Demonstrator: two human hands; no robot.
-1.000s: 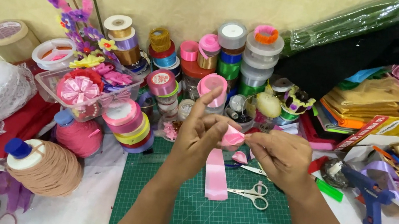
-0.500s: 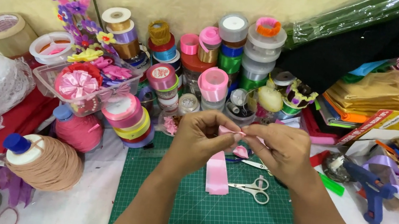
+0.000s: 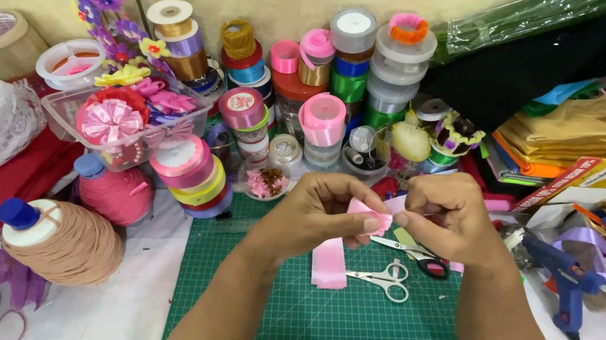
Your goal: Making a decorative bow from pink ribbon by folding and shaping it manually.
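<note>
My left hand (image 3: 318,215) and my right hand (image 3: 444,216) meet above the green cutting mat (image 3: 308,335), both pinching a small folded piece of pink satin ribbon (image 3: 369,213). A flat strip of pink ribbon (image 3: 328,263) lies on the mat just below my left hand. White-handled scissors (image 3: 382,277) rest to the right of that strip, and a second pair with black and red handles (image 3: 420,257) lies under my right hand.
Many ribbon spools (image 3: 322,128) stack along the wall behind the mat. Two thread cones (image 3: 65,241) stand at left beside a clear box of ribbon flowers (image 3: 113,126). A blue glue gun (image 3: 560,274) sits right of my hand, folded fabrics (image 3: 561,148) beyond.
My left fingers, spread upward a second ago, have closed onto the ribbon piece. Both hands shifted slightly right and the ribbon piece is now folded flatter between the fingertips.
</note>
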